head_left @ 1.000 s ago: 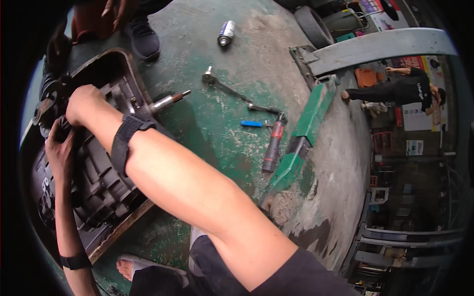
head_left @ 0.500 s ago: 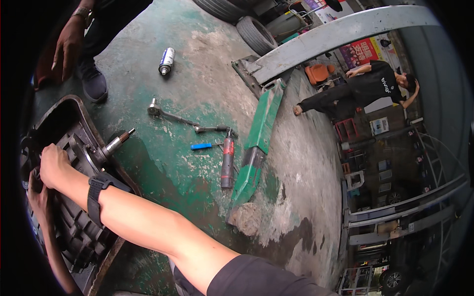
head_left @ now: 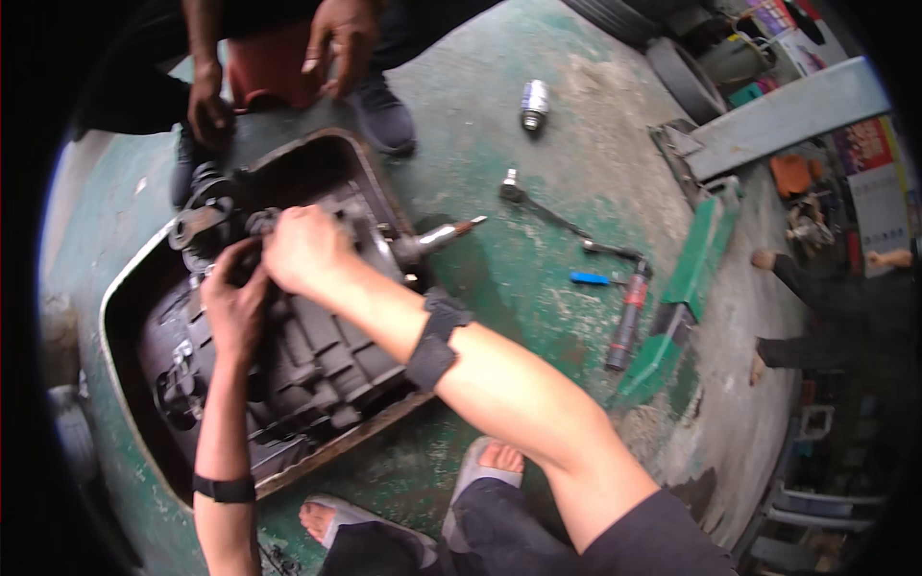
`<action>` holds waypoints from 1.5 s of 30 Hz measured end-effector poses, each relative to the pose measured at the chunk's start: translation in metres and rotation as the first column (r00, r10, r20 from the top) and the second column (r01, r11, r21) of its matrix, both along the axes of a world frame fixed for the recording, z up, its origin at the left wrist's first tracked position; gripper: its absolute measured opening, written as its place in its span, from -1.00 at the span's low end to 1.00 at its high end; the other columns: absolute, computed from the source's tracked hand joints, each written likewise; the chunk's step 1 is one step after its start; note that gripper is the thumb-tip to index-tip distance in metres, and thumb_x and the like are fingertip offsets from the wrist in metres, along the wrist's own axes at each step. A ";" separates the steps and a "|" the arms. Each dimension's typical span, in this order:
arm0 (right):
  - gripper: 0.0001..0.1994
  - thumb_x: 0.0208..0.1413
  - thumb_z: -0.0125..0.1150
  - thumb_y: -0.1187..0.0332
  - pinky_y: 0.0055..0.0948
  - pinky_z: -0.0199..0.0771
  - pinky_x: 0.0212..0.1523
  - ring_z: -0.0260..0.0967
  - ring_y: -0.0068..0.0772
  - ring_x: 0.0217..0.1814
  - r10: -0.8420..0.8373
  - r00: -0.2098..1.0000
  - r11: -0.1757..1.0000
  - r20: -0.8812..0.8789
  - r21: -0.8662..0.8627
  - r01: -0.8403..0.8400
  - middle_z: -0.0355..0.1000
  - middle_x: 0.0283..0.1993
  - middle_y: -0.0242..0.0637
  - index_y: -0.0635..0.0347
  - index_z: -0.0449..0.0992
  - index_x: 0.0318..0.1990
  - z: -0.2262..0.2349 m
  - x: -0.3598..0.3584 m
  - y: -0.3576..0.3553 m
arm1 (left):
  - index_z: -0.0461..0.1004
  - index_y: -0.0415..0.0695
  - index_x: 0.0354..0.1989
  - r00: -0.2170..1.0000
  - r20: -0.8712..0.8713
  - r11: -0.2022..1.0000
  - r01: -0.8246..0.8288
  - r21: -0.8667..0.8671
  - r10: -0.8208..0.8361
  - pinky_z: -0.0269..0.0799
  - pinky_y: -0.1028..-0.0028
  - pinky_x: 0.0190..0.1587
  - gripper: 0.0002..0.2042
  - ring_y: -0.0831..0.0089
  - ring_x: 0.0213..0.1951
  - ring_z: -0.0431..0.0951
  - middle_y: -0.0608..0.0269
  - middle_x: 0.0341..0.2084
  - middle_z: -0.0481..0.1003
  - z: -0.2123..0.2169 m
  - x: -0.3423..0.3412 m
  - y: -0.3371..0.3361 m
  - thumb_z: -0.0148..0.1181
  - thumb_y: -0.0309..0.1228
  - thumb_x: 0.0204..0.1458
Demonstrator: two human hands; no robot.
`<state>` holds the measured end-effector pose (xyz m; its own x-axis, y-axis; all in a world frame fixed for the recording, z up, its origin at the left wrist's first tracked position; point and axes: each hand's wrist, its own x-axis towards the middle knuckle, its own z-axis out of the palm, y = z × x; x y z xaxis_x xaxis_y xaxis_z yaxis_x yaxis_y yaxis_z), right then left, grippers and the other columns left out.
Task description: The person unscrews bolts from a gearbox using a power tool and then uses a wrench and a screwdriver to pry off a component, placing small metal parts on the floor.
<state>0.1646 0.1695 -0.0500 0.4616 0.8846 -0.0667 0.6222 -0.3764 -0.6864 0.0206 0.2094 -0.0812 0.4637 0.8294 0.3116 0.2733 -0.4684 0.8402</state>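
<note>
A dark ribbed gearbox [head_left: 322, 360] lies in a rimmed metal tray [head_left: 109, 322] on the floor. Its splined shaft [head_left: 447, 236] sticks out past the tray's right rim. My right hand [head_left: 309, 252] is closed over the upper part of the gearbox; what its fingers grip is hidden. Close beside it on the left, my left hand [head_left: 235, 300] has its fingers curled, their tips almost touching the right hand. Whatever lies between them cannot be made out. Next to both hands, dark round fittings [head_left: 204, 226] stand at the tray's far left edge.
Across the tray are a co-worker's hands [head_left: 341, 43], shoes and a red stool [head_left: 276, 72]. Rightward on the floor lie a ratchet wrench [head_left: 538, 208], a blue-handled tool [head_left: 589, 278], a red-black power ratchet [head_left: 629, 322] and a spray can [head_left: 534, 106]. Beyond is a green lift arm [head_left: 693, 264].
The view has swung left, so the tray and tools appear further right. More of my left forearm and the co-worker's second hand now show. Both my hands stay at the gearbox.
</note>
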 end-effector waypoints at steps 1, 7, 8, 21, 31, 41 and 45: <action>-0.68 0.10 0.09 0.25 -0.09 0.59 -0.08 0.55 0.12 -0.09 -0.001 0.998 0.995 -0.059 -0.103 -0.005 0.54 -0.19 0.19 0.39 0.61 -0.27 0.007 0.004 0.005 | 0.54 -0.28 -0.09 0.993 -0.068 0.989 -0.104 -0.103 0.098 0.42 0.53 -0.06 -0.72 0.52 -0.22 0.54 0.22 -0.28 0.60 0.004 0.002 -0.004 0.29 -0.52 -0.01; -0.73 0.04 0.06 0.35 -0.03 0.57 -0.12 0.52 0.22 -0.15 0.155 0.988 0.980 0.022 -0.126 -0.151 0.51 -0.30 0.25 0.43 0.58 -0.33 0.018 0.006 0.008 | 0.55 -0.25 -0.11 0.996 -0.049 0.995 -0.078 -0.067 0.075 0.47 0.48 -0.10 -0.72 0.46 -0.23 0.61 0.13 -0.28 0.63 0.015 0.008 -0.007 0.31 -0.50 -0.03; -0.75 0.05 0.04 0.38 -0.01 0.56 -0.13 0.52 0.24 -0.17 0.201 0.979 0.980 0.044 0.001 -0.201 0.51 -0.32 0.26 0.45 0.54 -0.32 0.017 0.003 0.000 | 0.55 -0.24 -0.11 0.996 -0.037 0.995 -0.077 -0.056 0.075 0.47 0.48 -0.12 -0.71 0.43 -0.24 0.62 0.11 -0.29 0.62 0.014 0.008 -0.007 0.31 -0.48 -0.04; -0.76 0.03 0.10 0.41 -0.08 0.60 -0.14 0.54 0.22 -0.18 0.179 0.982 0.983 0.065 -0.044 -0.177 0.53 -0.27 0.22 0.46 0.54 -0.27 0.016 0.004 0.005 | 0.52 -0.31 -0.08 0.999 0.023 0.985 -0.026 -0.170 0.030 0.44 0.52 -0.07 -0.71 0.54 -0.21 0.57 0.19 -0.26 0.62 0.010 0.006 -0.005 0.28 -0.54 -0.01; -0.74 0.09 0.07 0.34 0.00 0.57 -0.13 0.53 0.27 -0.22 0.087 0.996 0.996 0.003 0.011 -0.087 0.52 -0.34 0.23 0.43 0.57 -0.35 0.014 0.006 0.003 | 0.51 -0.30 -0.07 1.000 0.013 0.990 -0.023 -0.141 0.025 0.43 0.52 -0.06 -0.71 0.53 -0.21 0.55 0.19 -0.27 0.62 0.007 0.006 -0.004 0.30 -0.52 0.00; -0.71 0.16 0.05 0.30 0.06 0.55 -0.18 0.52 0.28 -0.26 0.028 0.999 0.980 0.045 0.193 -0.036 0.50 -0.40 0.24 0.44 0.51 -0.28 0.012 -0.002 -0.022 | 0.53 -0.26 -0.09 0.999 0.022 0.994 -0.029 -0.102 0.031 0.43 0.51 -0.06 -0.70 0.48 -0.21 0.59 0.15 -0.27 0.63 0.007 0.006 -0.004 0.29 -0.45 -0.01; -0.70 0.09 0.07 0.34 0.01 0.55 -0.13 0.51 0.29 -0.21 0.093 0.996 0.990 0.015 0.101 -0.094 0.48 -0.36 0.31 0.46 0.53 -0.51 0.009 0.003 -0.007 | 0.54 -0.26 -0.10 0.999 0.014 0.996 -0.033 -0.087 0.034 0.46 0.49 -0.09 -0.70 0.47 -0.23 0.61 0.13 -0.28 0.63 0.009 0.007 -0.005 0.30 -0.43 -0.01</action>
